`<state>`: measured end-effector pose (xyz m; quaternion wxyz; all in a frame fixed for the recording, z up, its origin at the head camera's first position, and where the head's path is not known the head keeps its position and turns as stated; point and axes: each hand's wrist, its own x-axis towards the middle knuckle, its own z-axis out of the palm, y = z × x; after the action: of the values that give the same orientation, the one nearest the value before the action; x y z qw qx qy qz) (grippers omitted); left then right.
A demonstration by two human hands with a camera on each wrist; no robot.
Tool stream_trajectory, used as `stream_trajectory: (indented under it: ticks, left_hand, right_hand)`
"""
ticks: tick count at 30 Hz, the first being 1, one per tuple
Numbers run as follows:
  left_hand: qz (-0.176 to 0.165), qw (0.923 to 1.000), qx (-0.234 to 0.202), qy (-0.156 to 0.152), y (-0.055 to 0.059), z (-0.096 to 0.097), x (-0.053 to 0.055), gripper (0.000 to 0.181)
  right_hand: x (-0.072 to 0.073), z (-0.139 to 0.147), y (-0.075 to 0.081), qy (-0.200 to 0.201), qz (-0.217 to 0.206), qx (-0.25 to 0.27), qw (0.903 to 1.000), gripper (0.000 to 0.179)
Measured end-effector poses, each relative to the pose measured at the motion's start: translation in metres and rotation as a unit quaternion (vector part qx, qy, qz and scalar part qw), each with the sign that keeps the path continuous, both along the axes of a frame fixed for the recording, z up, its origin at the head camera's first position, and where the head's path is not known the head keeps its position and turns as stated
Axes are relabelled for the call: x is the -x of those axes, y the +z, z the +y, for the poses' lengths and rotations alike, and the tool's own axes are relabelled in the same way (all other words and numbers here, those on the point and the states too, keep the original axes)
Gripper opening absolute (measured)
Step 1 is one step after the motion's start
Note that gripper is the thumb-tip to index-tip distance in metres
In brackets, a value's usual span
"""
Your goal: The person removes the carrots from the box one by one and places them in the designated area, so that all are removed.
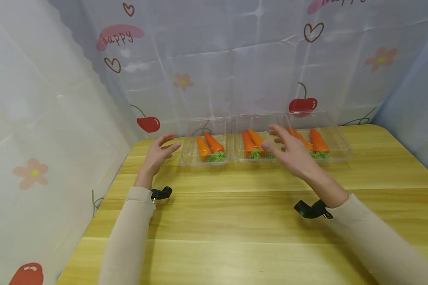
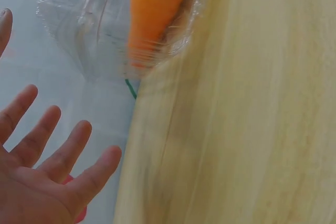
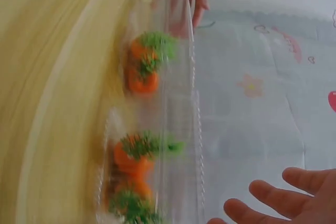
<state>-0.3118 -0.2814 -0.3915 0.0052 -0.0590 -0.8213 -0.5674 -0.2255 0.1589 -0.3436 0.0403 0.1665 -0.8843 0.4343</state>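
Three clear plastic boxes stand in a row at the back of the table, each holding two orange carrots with green tops. My left hand (image 1: 158,152) is just left of the left box (image 1: 185,158), fingers spread and holding nothing. My right hand (image 1: 294,152) hovers in front of the middle box (image 1: 238,156) and the right box (image 1: 344,148), its fingers relaxed with nothing in them. Carrots (image 1: 214,143) lie in the left box, carrots (image 1: 247,143) in the middle one, and a carrot (image 1: 319,141) shows in the right one. The right hand covers part of the middle box.
The wooden table (image 1: 221,229) reaches back to a hanging cloth (image 1: 214,55) printed with cherries, hearts and flowers. More cloth (image 1: 32,130) hangs along the left side. A black wrist camera (image 1: 161,193) sits on the left wrist, another camera (image 1: 310,209) on the right.
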Motion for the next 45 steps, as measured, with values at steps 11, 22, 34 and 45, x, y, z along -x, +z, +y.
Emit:
stream_trajectory:
  ticks: [11, 22, 34, 45]
  left_hand:
    - [-0.017, 0.9978, -0.062, -0.014, -0.011, 0.011, 0.004, 0.065]
    - [-0.018, 0.9977, -0.064, -0.008, -0.019, 0.02, 0.007, 0.059]
    - [-0.06, 0.9906, -0.123, -0.003, -0.017, 0.023, 0.007, 0.054]
    - [-0.046, 0.9927, -0.11, 0.021, -0.018, 0.027, -0.007, 0.056]
  right_hand:
    - [-0.007, -0.036, -0.014, -0.012, 0.022, 0.072, 0.9971, 0.056]
    - [-0.015, -0.071, -0.035, 0.021, -0.044, 0.082, 0.9954, 0.054]
    - [-0.018, -0.099, -0.056, 0.068, -0.114, 0.15, 0.9798, 0.045]
    - [-0.015, -0.127, -0.072, 0.072, -0.219, 0.205, 0.9512, 0.036]
